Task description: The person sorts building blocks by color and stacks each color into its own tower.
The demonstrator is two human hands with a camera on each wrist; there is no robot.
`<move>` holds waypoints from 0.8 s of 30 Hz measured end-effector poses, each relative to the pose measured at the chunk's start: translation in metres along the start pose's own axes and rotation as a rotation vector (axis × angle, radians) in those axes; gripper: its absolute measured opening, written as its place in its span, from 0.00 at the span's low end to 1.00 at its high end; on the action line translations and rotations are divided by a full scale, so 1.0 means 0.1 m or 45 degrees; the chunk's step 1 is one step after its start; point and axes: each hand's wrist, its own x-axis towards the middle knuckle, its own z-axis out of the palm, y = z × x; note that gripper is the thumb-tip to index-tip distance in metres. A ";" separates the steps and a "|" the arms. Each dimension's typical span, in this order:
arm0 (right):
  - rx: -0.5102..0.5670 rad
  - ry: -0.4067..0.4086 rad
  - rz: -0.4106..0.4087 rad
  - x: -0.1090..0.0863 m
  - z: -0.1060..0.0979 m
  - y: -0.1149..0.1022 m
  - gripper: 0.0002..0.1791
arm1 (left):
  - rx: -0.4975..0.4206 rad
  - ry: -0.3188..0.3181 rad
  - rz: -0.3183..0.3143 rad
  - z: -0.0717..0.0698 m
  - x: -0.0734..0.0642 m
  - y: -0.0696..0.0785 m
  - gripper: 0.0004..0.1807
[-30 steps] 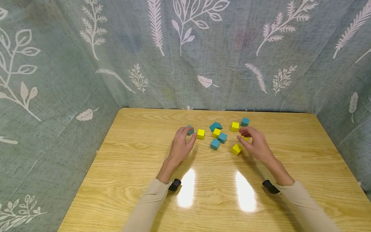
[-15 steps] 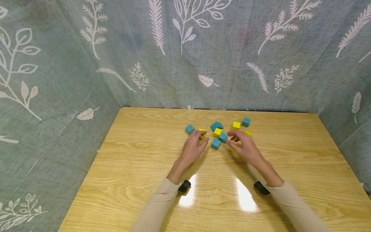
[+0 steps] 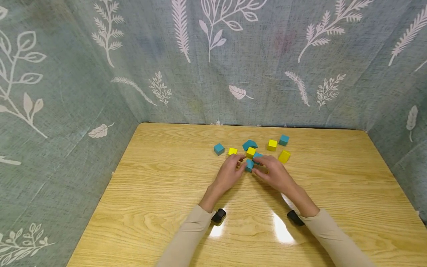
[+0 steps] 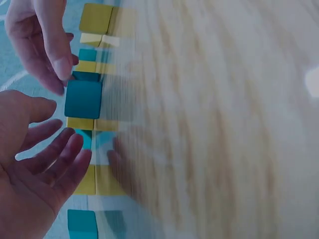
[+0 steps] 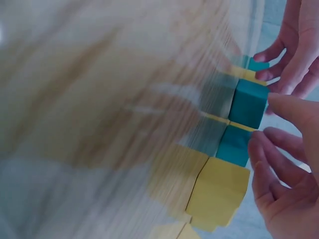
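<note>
A blue cube (image 3: 249, 165) sits on the wooden table between the two hands. My left hand (image 3: 230, 173) is at its left side with relaxed, slightly bent fingers; in the left wrist view a gap shows between its thumb and the cube. From the right comes my right hand (image 3: 274, 173), fingers loosely curved. In the right wrist view its thumb tip is right at the near blue cube (image 5: 249, 103), and its fingertips are close to a second blue cube (image 5: 234, 144). A yellow block (image 5: 219, 184) beside that hand is hidden by it in the head view.
Behind the hands lie a yellow cube (image 3: 251, 152) and a blue angular block (image 3: 250, 144). To the left are a yellow block (image 3: 232, 151) and a blue cube (image 3: 218, 149); to the right, a yellow cube (image 3: 272, 145), a blue cube (image 3: 284, 140) and a yellow block (image 3: 284, 156).
Both hands have moved inward, the left one to the right past the yellow block, the right one to the left, and now meet around the front blue cube. The blocks stay about where they were.
</note>
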 end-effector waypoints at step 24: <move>0.115 -0.162 0.120 0.09 0.08 -0.19 0.11 | -0.045 -0.063 -0.032 0.01 -0.09 0.03 0.16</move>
